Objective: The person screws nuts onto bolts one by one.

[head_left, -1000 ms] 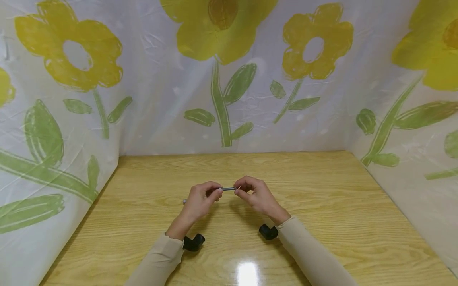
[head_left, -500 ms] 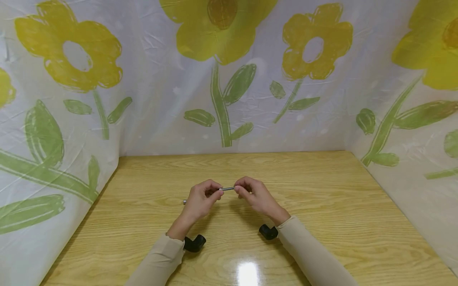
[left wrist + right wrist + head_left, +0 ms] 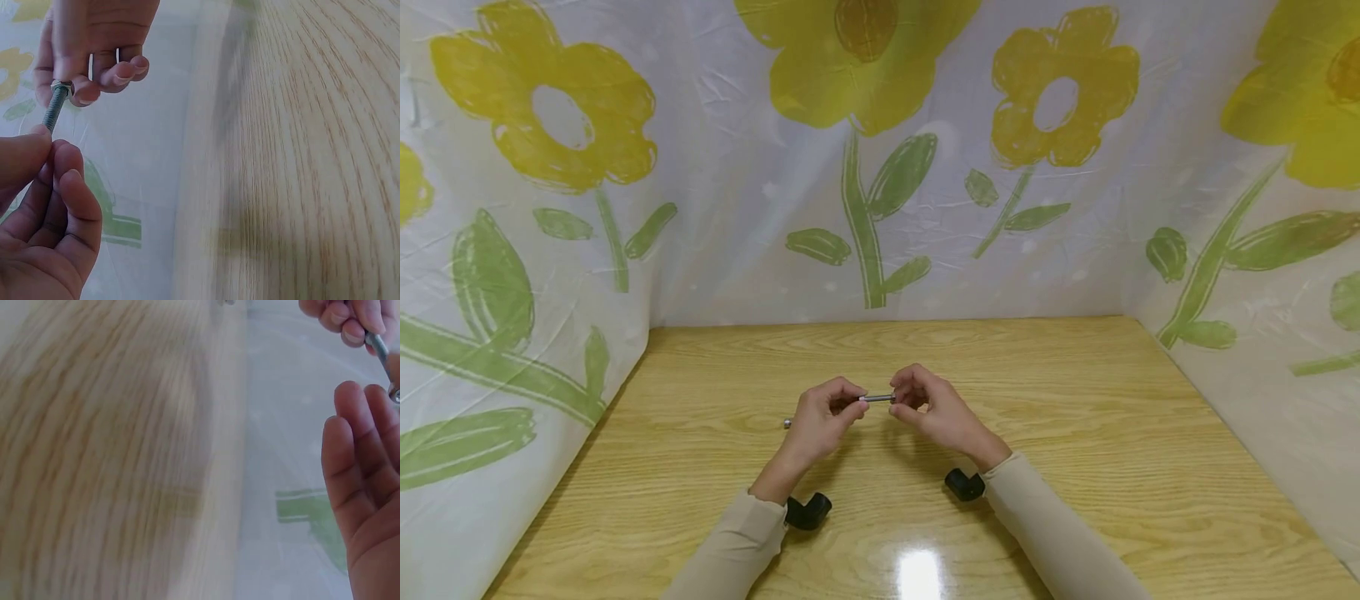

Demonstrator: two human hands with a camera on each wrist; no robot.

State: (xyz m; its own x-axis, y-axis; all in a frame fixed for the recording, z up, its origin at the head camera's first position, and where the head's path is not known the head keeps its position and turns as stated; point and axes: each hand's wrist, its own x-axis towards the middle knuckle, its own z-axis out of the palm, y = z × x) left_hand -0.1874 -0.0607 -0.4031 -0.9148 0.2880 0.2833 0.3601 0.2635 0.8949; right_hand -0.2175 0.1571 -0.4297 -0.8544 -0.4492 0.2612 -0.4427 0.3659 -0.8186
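Observation:
My left hand [image 3: 826, 418] pinches a silver threaded bolt [image 3: 877, 398] between thumb and fingertips, holding it roughly level above the table. On the bolt's right end sits a nut [image 3: 62, 87], with the thread showing between it and my left fingertips. My right hand [image 3: 942, 417] is around that end, its thumb and index finger parted and their tips right by the nut. In the right wrist view its other fingers [image 3: 353, 447] are extended, and the nut's end face shows at the frame's edge. The shank inside my left fingertips is hidden.
A small silver metal piece [image 3: 787, 423] lies on the wooden table [image 3: 1045, 375], just left of my left hand. Black wrist-camera mounts [image 3: 808, 511] stick out from both sleeves. A flower-print cloth [image 3: 730, 208] encloses the table at the back and sides.
My right thumb and index finger have spread apart from their pinch at the bolt's end, uncovering the nut. My left hand keeps its pinch with hardly any movement.

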